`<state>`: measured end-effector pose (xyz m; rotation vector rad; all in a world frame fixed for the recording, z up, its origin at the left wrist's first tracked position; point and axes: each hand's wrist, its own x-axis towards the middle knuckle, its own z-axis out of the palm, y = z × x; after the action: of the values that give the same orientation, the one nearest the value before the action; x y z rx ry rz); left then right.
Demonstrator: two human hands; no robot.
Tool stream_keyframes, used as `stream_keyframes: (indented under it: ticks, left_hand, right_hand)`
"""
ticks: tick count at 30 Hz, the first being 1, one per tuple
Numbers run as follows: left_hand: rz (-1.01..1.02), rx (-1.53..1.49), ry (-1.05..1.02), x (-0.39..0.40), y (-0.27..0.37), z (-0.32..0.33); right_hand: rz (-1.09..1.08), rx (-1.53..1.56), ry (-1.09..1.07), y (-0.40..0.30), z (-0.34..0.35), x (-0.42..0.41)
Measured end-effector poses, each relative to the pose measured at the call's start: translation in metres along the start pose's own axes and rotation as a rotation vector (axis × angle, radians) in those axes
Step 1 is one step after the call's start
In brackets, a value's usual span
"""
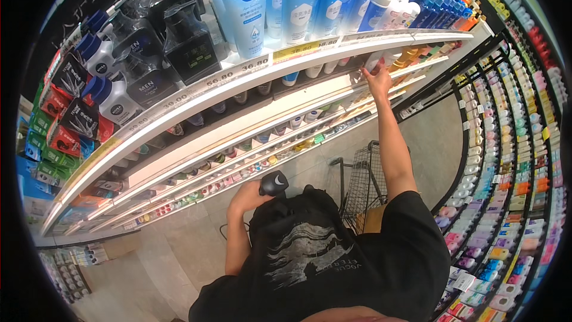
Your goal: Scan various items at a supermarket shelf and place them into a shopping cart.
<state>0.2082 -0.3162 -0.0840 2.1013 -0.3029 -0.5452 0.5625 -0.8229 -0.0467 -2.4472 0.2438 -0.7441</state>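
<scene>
At the second shelf (250,116), below the top shelf's curved front, my right hand (379,78) reaches out with its fingers and thumb on a pale container (373,60). The container's lower part is partly covered by my fingers, and its kind is unclear. Close to my body, my left hand (248,195) grips a black handheld device (273,184) with a white crescent mark on its rounded end. Several tubes, among them a blue-and-white tube (290,78), stand in the row to the left of my right hand, under the top shelf.
Blue Nivea facial-cleanser tubes (246,9) and black boxed bottles (190,40) crowd the top shelf, behind a price-label strip (250,66). A wire cart (359,172) with a cardboard box (374,219) stands beneath my right arm. Curved shelves of bottles (505,165) line the right side.
</scene>
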Motion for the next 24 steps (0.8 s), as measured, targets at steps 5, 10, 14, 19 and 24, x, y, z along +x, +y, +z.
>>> stream_keyframes:
  ticks: [5,10,14,19,24]
  left_hand:
    - [0.002,-0.004,-0.025,-0.001,-0.001,0.008]
    - [0.022,0.0,-0.08,0.012,0.007,0.014]
    - [0.049,0.045,-0.105,0.022,0.015,0.017]
    - [0.045,0.102,-0.107,0.033,0.02,0.028]
    - [0.069,0.053,-0.185,0.041,0.013,0.038]
  right_hand:
    - [0.016,-0.036,-0.019,-0.002,-0.006,0.0]
    - [0.043,-0.053,-0.073,-0.017,-0.022,-0.004]
    - [0.0,-0.047,-0.017,-0.032,-0.043,-0.022]
    - [0.149,0.223,0.155,0.025,-0.068,-0.129]
    - [0.602,-0.376,-0.312,0.169,-0.072,-0.314]
